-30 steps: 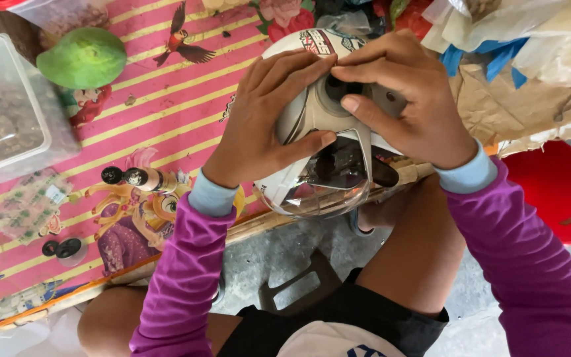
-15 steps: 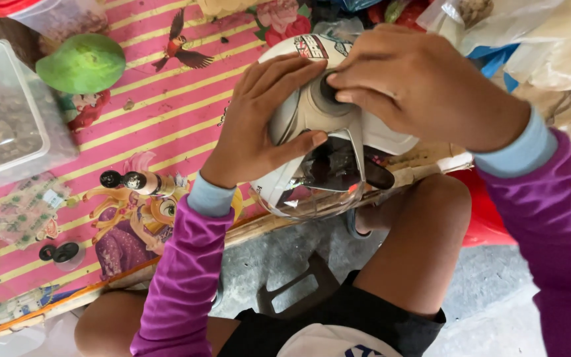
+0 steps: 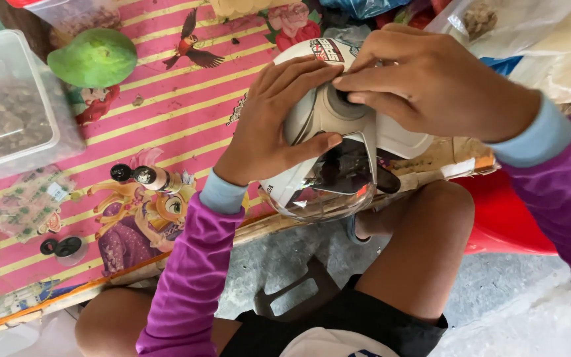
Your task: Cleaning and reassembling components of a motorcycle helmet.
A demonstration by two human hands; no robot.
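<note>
The left hand (image 3: pixel 269 125) clasps the side of a white helmet (image 3: pixel 338 125), fingers spread over the shell and the thumb pressed across its lower flank above the visor. The right hand (image 3: pixel 431 82) comes in from the right and lies over the top of the helmet, its fingertips (image 3: pixel 355 98) pinched on a round grey pivot knob (image 3: pixel 338 106) at the side where the visor hinges. The helmet is glossy white with a dark printed patch near its crown, and its clear, rounded visor (image 3: pixel 328 188) hangs at the lower edge, showing a dark interior behind it. It sits at the near edge of the tabletop (image 3: pixel 166 112), which is covered with a pink, yellow-striped cloth with birds and cartoon figures, just above the person's bare knee. A green fruit (image 3: pixel 92 58) and a clear plastic box (image 3: pixel 8 106) lie well to the left.
</note>
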